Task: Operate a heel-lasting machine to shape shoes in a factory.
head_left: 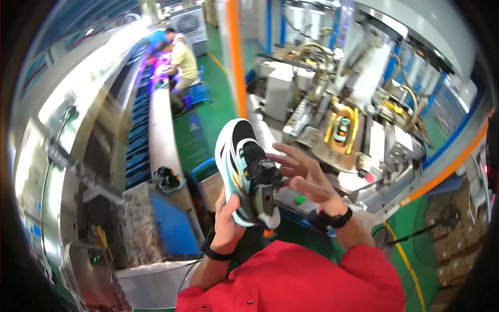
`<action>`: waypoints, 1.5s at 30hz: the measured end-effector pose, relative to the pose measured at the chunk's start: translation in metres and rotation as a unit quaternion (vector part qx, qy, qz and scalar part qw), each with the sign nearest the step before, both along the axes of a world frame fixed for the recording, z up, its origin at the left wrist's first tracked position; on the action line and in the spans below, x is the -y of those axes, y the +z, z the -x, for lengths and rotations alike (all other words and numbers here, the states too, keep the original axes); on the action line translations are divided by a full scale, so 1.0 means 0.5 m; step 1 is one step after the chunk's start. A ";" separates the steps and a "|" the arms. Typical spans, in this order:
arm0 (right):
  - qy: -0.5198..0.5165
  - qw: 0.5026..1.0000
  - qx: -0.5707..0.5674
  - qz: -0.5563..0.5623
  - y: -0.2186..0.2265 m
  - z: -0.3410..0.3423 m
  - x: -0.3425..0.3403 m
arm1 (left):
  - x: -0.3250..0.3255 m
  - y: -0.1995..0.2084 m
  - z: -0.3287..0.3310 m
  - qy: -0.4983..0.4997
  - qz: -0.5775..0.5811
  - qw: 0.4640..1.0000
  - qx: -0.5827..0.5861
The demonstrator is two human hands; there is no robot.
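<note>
A sneaker with a thick white and pale teal sole, black upper and orange accents is tilted toe-up in front of my chest. My left hand grips it from below near the heel, thumb along the sole's side. Beside the shoe's collar, my right hand has its fingers spread. Its fingertips come close to the black tongue area; whether they touch it I cannot tell. Dark bands circle both wrists. Ahead to the right, another shoe sits inside a yellow-edged holder of a machine.
An orange post rises just beyond the sneaker. On the left, a dark shoe lies on the ledge of a long conveyor. A person in yellow sits farther along it. A fan stands at the right.
</note>
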State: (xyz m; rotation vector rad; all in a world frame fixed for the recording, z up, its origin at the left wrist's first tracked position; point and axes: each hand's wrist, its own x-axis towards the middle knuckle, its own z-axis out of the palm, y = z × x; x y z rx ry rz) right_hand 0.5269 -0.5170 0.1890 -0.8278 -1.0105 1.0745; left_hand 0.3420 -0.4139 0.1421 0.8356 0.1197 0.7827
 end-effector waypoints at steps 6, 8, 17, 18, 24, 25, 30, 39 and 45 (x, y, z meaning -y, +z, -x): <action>-0.490 0.853 0.130 0.121 -0.140 -0.181 0.140 | 0.113 -0.041 -0.334 -0.019 -0.274 0.931 -0.239; -0.553 0.818 0.043 0.154 -0.183 -0.256 0.197 | 0.144 -0.076 -0.433 -0.078 -0.324 0.919 -0.213; -0.719 0.679 0.061 0.140 -0.194 -0.422 0.444 | 0.086 -0.254 -1.010 -0.043 -0.439 0.817 -0.372; -0.735 0.653 0.068 0.169 -0.181 -0.422 0.454 | 0.081 -0.304 -1.069 -0.004 -0.457 0.803 -0.383; -0.793 0.535 0.112 0.268 -0.184 -0.458 0.499 | 0.091 -0.411 -1.259 -0.042 -0.487 0.714 -0.502; -0.796 0.519 0.157 0.270 -0.195 -0.486 0.511 | 0.089 -0.407 -1.263 -0.041 -0.486 0.716 -0.500; -0.731 0.550 0.251 0.316 -0.148 -0.710 0.448 | 0.026 -0.323 -1.145 -0.232 -0.123 0.850 -0.458; -0.486 0.589 0.366 0.533 -0.238 -0.994 0.056 | -0.073 -0.120 -0.640 -0.283 0.044 0.900 -0.329; -0.539 0.476 0.448 0.531 -0.442 -0.975 -0.078 | -0.150 -0.093 -0.390 -0.052 0.064 0.948 -0.306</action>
